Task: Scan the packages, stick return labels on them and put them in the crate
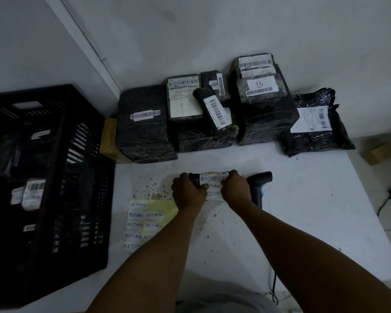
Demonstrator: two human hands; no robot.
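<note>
Both hands, left (188,191) and right (234,187), pinch the package (213,178), fingers smoothing its label (214,186); uneven pressure could leave it creased or peeling.

Both forearms are bare, sleeveless and unadorned; grey clothing (223,301) covers the lap.

— The packages (266,114) at the bench's far edge?
— Glossy black plastic wrap, creased, with matt white paper barcode labels.
— And the bench (303,222)?
— Smooth matt white, stained and speckled mid-surface.
— The crate (81,177)?
— Black slotted plastic, dull. The scanner (259,184) is smooth dark plastic; the return labels (142,224) are matt paper on a yellowish backing sheet.
</note>
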